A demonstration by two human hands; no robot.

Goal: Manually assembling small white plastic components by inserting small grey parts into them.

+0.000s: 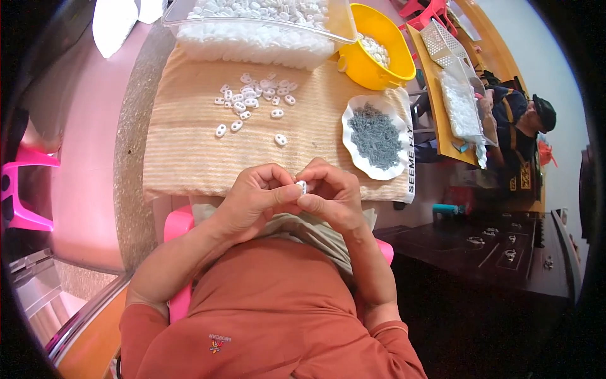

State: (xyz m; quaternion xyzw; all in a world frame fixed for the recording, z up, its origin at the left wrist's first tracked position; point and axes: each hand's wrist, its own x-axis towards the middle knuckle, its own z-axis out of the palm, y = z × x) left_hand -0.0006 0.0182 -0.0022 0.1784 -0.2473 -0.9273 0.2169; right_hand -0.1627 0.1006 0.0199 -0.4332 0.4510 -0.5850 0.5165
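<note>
In front of my belly, at the near edge of the cloth-covered table, my left hand and my right hand meet. Between their thumbs and fingertips they pinch one small white two-hole plastic piece. My fingers hide part of it. Beyond my hands lies a loose scatter of similar white two-hole pieces, a few of them apart from the rest. To the right stands a white wavy-rimmed dish heaped with small grey parts that look like tiny springs.
A clear bin full of white pieces stands at the far edge, beside a yellow tub holding more. At the right, another person sits at a wooden table with a filled bin. A pink stool is at the left.
</note>
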